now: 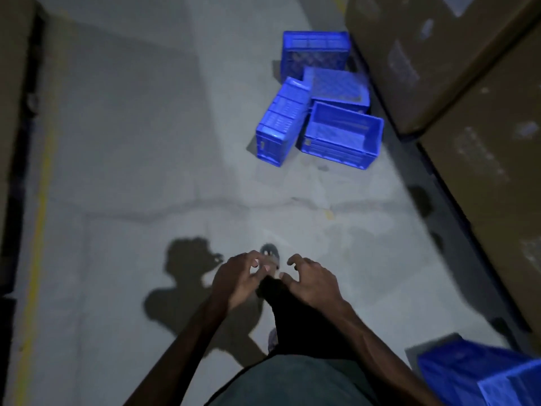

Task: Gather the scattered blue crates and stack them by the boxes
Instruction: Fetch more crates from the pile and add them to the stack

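Several blue plastic crates lie scattered on the grey floor ahead, close to the cardboard boxes (445, 68) on the right. The nearest one (342, 136) sits upright and open. Left of it another crate (281, 124) lies on its side. An overturned crate (336, 86) and a far upright crate (314, 51) lie behind them. More blue crates (480, 373) stand at the bottom right corner, beside the boxes. My left hand (240, 278) and my right hand (313, 281) hang in front of me with loosely curled fingers, holding nothing, well short of the crates.
Large cardboard boxes line the right side on dark pallets (433, 183). A yellow floor line (38, 230) and dark racking run along the left. A crack (175, 206) crosses the concrete floor. My leg and foot (270, 256) are below my hands.
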